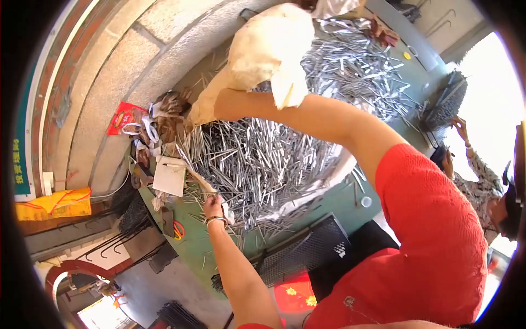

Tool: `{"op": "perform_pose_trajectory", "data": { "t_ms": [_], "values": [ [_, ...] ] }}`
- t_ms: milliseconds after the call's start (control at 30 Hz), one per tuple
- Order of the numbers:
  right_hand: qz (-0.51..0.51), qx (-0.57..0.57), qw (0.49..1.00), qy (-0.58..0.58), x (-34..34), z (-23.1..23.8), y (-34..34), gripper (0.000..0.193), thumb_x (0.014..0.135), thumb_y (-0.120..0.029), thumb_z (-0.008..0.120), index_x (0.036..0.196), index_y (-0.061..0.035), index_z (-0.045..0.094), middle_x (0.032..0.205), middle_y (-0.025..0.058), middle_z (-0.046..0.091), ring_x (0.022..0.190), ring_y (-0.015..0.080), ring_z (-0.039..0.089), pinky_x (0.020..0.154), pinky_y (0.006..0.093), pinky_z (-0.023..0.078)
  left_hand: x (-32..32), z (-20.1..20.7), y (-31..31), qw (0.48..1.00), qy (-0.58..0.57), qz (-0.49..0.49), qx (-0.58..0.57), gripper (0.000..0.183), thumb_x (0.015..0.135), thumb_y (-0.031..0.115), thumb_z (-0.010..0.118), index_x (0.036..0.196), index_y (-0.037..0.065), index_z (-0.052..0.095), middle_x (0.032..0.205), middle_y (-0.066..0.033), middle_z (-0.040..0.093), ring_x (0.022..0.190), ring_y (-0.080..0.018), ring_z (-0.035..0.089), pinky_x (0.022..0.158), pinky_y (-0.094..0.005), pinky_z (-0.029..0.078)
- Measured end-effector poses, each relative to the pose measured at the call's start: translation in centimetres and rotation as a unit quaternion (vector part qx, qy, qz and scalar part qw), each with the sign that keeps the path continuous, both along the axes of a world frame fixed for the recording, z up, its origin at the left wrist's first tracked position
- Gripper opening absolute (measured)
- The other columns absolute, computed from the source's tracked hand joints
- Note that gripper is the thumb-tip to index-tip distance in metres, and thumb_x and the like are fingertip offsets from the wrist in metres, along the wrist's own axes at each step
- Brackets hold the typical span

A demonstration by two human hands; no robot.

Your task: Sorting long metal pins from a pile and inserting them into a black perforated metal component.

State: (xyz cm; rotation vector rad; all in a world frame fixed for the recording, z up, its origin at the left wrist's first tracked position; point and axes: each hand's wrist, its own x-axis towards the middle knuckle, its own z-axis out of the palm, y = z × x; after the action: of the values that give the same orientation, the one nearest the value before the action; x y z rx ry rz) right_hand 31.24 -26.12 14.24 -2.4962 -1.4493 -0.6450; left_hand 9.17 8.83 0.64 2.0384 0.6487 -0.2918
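Note:
A large heap of thin silvery metal strips (246, 159) lies on a pale sheet (339, 172) on the green table (350, 197). My left hand (212, 206), wearing bangles at the wrist, is closed at the heap's near left edge on a pale, rolled-looking edge of the sheet. My right arm reaches across above the heap to its far left side. Cream cloth (268, 46) bunches up over the right forearm, and more of it covers my right hand (201, 109), so its fingers are hidden.
Left of the heap lie a white notepad (169, 176) with a pen, orange-handled scissors (178, 230), brown gloves (172, 104) and a red packet (125, 117). A black perforated tray (301, 249) stands at the near table edge. Another person's hand (460, 129) touches dark bristly bundles on the right.

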Motion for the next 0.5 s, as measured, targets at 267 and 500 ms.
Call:
{"op": "perform_pose_trajectory", "data": {
  "t_ms": [267,500],
  "values": [
    [-0.129,-0.14,0.974,0.121,-9.1,9.9,-17.7,0.016,0.076,-0.018,0.055,0.072,-0.0061,0.065,0.073,0.0116,0.064,0.07,0.0295,0.065,0.06,0.0404,0.052,-4.7,9.2,-13.3,0.989,-0.106,-0.105,0.017,0.024,0.081,0.019,0.066,0.077,-0.003,0.055,0.067,-0.0056,0.057,0.06,-0.0162,0.049,0.058,-0.0339,0.042],
    [-0.18,-0.092,0.972,0.122,-10.2,14.9,-24.8,0.021,0.082,-0.024,0.053,0.073,-0.0057,0.06,0.066,0.0133,0.06,0.066,0.0308,0.062,0.059,0.043,0.049,-6.3,12.8,-16.5,0.987,-0.13,-0.095,0.013,0.021,0.086,0.016,0.062,0.078,-0.001,0.055,0.07,-0.0002,0.052,0.064,-0.011,0.044,0.06,-0.0277,0.039]
  ]
}}
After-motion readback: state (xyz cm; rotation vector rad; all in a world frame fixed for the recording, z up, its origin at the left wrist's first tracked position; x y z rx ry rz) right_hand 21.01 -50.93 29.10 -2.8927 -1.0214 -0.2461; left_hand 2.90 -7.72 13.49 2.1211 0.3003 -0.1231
